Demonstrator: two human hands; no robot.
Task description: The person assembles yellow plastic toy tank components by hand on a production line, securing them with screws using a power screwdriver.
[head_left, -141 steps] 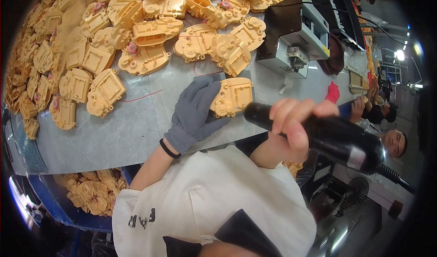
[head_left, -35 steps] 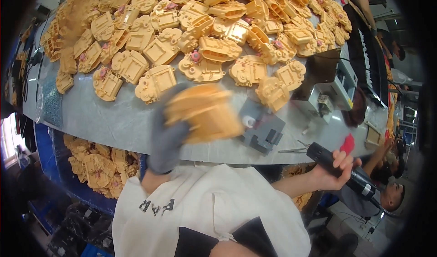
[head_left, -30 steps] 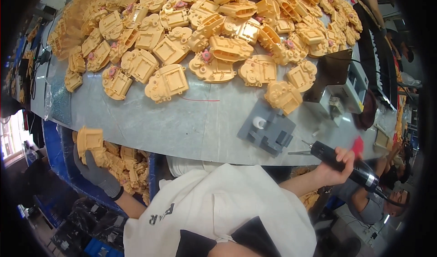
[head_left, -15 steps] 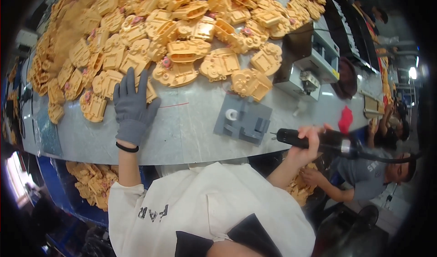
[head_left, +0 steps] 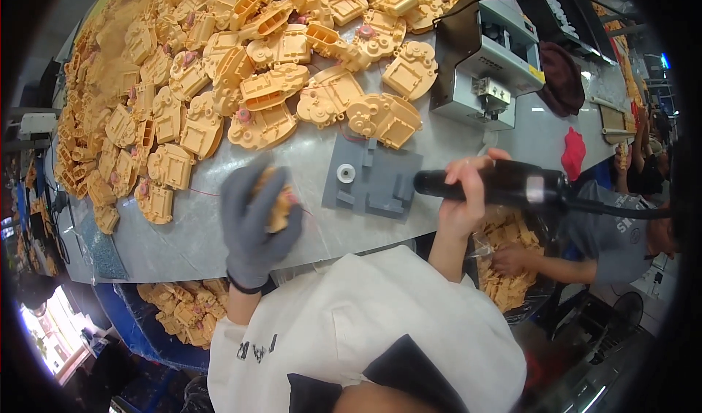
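Observation:
My left hand [head_left: 256,226], in a grey glove, is closed around a yellow plastic housing [head_left: 281,210] with a pinkish piece on it, raised over the near part of the table. The fingers hide much of this housing. My right hand [head_left: 466,194], bare, grips a black electric screwdriver [head_left: 518,184] that lies level with its nose toward the left. Between the hands sits a grey fixture block [head_left: 380,170] with raised stops and a white ring [head_left: 345,173]. The screwdriver's nose is beside the fixture's right edge.
Many yellow housings [head_left: 267,88] are heaped across the far and left table [head_left: 190,219]. A grey metal machine [head_left: 475,84] stands at right, near a red cloth-like piece [head_left: 572,153]. Bins of housings [head_left: 183,314] sit below the edge. A co-worker's hand [head_left: 512,259] reaches into the right one.
My left hand has come from the pile's edge toward me and right, now holding a yellow housing. My right hand still holds the screwdriver, a little higher in view.

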